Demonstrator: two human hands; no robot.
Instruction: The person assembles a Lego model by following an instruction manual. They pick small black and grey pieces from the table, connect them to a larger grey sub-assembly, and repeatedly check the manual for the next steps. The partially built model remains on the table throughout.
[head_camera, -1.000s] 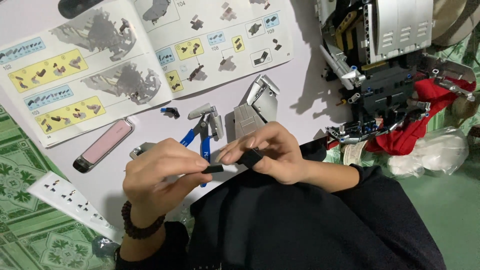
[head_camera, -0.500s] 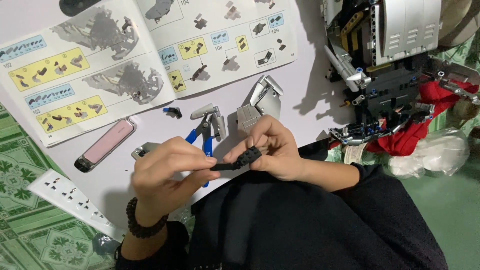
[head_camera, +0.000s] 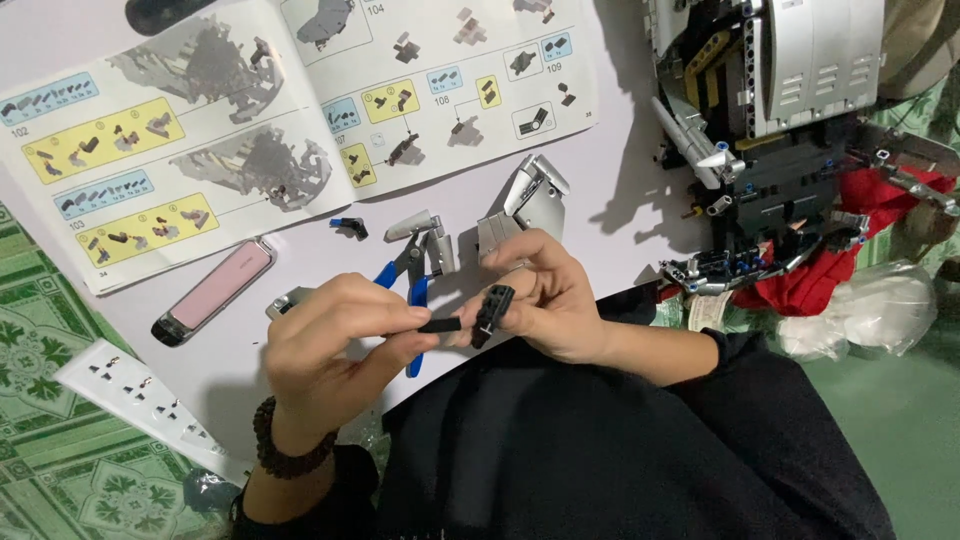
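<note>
— White tabletop (head_camera: 620, 170) fills most of what I see, with green patterned floor at the left edge. What have you got?

— I see my left hand (head_camera: 335, 345) pinching a short black plastic peg (head_camera: 438, 325) between thumb and fingertip. My right hand (head_camera: 545, 295) pinches a small black plastic block with holes (head_camera: 492, 312). The two bits almost touch, just above my dark lap.

— How will they handle?

— I think they are light, hard and a bit slippery. Best to hold the small block by its flat sides, and the peg at its far end.

— What lies around?

— An open paper booklet with building pictures (head_camera: 300, 110), blue-handled pliers (head_camera: 415, 275), a pink flat case (head_camera: 212, 293), a white plug strip (head_camera: 140, 395), and a big grey and black brick model (head_camera: 790, 120) at the right.
</note>
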